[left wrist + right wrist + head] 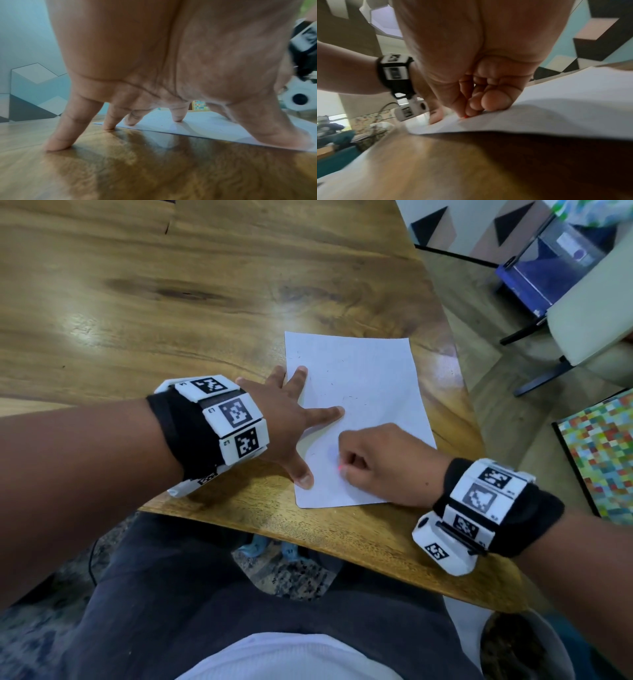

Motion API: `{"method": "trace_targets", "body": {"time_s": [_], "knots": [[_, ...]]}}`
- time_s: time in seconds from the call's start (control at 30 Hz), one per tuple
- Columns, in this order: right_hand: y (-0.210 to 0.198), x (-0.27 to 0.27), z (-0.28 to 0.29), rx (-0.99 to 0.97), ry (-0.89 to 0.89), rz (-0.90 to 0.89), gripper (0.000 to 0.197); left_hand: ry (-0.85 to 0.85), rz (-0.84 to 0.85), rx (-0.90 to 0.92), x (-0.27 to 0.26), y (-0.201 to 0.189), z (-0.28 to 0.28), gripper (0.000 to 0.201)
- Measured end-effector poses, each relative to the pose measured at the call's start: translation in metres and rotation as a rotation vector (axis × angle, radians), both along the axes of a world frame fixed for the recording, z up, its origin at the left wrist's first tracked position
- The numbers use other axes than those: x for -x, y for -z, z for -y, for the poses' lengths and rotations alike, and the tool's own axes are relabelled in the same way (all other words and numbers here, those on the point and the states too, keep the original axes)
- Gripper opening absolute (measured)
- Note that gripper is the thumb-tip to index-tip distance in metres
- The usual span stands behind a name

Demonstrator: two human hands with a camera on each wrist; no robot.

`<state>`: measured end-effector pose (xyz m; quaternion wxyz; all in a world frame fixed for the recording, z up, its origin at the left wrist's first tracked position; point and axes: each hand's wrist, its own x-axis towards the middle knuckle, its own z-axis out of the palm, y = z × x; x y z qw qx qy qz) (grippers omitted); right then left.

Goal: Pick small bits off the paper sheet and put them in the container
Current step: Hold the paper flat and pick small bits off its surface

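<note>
A white paper sheet (370, 378) lies on the wooden table (171, 302) near its front right corner. Faint dark specks (349, 398) dot the sheet. My left hand (301, 426) is spread flat, its thumb and two fingers pressing the sheet's left edge (197, 127) and the others on the wood. My right hand (346, 467) rests curled on the sheet's near part. Its thumb and forefinger pinch a tiny red bit (339, 468) right at the paper's surface (465, 116). A round grey container (524, 645) with dark contents stands low at my right, below the table edge.
The table's curved front edge (342, 546) runs just behind both wrists. To the right stand a pale chair (589, 330) on dark legs and a colourful chequered board (603, 453). My lap (205, 594) is below the table.
</note>
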<state>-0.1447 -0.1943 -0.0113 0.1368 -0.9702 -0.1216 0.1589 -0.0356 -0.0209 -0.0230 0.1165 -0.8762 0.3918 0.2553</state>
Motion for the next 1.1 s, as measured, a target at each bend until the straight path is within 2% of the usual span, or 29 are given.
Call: {"method": "trace_targets", "body": {"time_s": [0.1,0.3,0.43,0.57,0.7,0.77,0.83,1.03,1.1], "knots": [[0.002,0.004,-0.009,-0.023,-0.056,-0.025,0.008,0.000,0.009,0.003,0.001,-0.001,0.000,0.123],[0.002,-0.018,0.012,-0.026,0.249,-0.003,0.008,-0.001,0.053,0.111,0.009,-0.001,-0.014,0.113],[0.005,-0.018,0.010,-0.016,0.283,-0.009,0.009,0.031,0.108,0.184,0.021,0.003,-0.027,0.110],[0.002,-0.011,0.005,0.022,0.207,0.003,0.009,0.042,0.115,0.148,0.026,0.006,-0.033,0.123],[0.000,0.007,-0.016,0.004,-0.079,-0.028,0.008,0.044,0.098,0.124,0.025,0.007,-0.031,0.126],[0.000,0.011,-0.026,-0.003,-0.165,-0.054,0.009,0.046,0.087,0.111,0.024,0.007,-0.031,0.128],[0.000,0.006,-0.027,0.007,-0.165,-0.053,0.010,0.045,0.076,0.099,0.024,0.008,-0.030,0.130],[0.005,-0.028,-0.020,0.034,0.009,0.084,0.011,0.048,0.063,0.086,0.024,0.007,-0.028,0.128],[0.005,-0.024,-0.027,0.032,-0.025,0.103,0.012,0.050,0.055,0.071,0.024,0.006,-0.029,0.128]]}}
